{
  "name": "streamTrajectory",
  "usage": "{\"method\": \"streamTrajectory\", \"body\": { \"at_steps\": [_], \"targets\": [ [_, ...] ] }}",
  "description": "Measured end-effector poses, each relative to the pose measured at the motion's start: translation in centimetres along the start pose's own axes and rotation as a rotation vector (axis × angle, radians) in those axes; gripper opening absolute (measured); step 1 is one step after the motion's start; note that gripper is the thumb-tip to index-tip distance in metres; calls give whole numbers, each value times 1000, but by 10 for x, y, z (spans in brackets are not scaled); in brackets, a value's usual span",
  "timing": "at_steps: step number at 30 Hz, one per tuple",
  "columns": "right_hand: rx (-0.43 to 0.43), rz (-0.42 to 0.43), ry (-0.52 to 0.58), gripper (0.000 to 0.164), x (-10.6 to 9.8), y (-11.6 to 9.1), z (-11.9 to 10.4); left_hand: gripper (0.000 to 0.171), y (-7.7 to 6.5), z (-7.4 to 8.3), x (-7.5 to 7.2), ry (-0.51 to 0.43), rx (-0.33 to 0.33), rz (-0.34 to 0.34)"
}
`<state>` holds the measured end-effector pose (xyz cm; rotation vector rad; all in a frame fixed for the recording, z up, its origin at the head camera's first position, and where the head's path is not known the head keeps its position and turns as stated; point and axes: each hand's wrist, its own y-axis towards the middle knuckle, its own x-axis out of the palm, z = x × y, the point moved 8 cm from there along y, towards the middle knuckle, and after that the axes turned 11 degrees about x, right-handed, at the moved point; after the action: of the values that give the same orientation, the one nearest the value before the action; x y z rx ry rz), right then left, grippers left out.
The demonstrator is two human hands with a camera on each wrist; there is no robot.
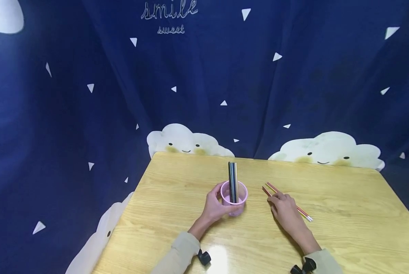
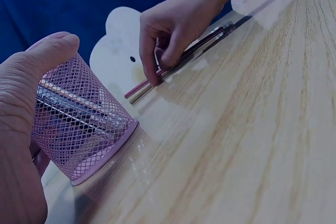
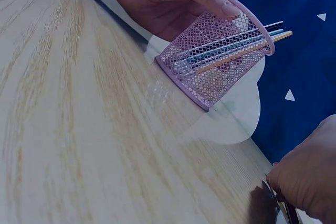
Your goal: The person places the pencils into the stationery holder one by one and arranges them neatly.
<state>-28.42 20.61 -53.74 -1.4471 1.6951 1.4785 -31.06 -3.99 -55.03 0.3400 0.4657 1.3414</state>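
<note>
At the left, the pink mesh cup [image 2: 86, 121] is gripped by the left hand [image 1: 214, 207], its thumb laid across the near wall and its fingers wrapped round the far one; the cup is stood upright on the table [image 1: 355, 201]. A bundle of pencils [image 1: 233, 179] is held within it, leaning. Further right, loose pencils [image 1: 303, 212], reds and a yellow among them, are covered in part by the right hand [image 1: 287, 214]. Its fingers and thumb are bent down at them, though whether a pinch has been closed on one cannot be told.

For a clean pick-up, a single pencil is best separated from its neighbour by the fingertips and taken squarely between thumb and finger, so that the others are not rolled away. The cup is best steadied lightly, since its mesh could be dented by a hard squeeze.

The white ends of the loose pencils are shown by the head view alone. By the right wrist view, blue and orange shafts are revealed through the mesh; by the left wrist view, the bent fingertips, hidden from above, are shown down at table level.
</note>
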Motion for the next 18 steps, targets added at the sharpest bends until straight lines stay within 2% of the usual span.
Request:
{"method": "streamTrajectory", "body": {
  "at_steps": [4,9,18],
  "targets": [
    [29,-17,9,22,2,-3,3,84,-3,-1,1,-14,-10,5],
    [13,3,21,22,-7,-3,1,83,-4,-2,1,-35,-26,11],
    [35,10,227,28,-23,5,-2,88,-3,-4,2,-58,-52,13]
  ]
}}
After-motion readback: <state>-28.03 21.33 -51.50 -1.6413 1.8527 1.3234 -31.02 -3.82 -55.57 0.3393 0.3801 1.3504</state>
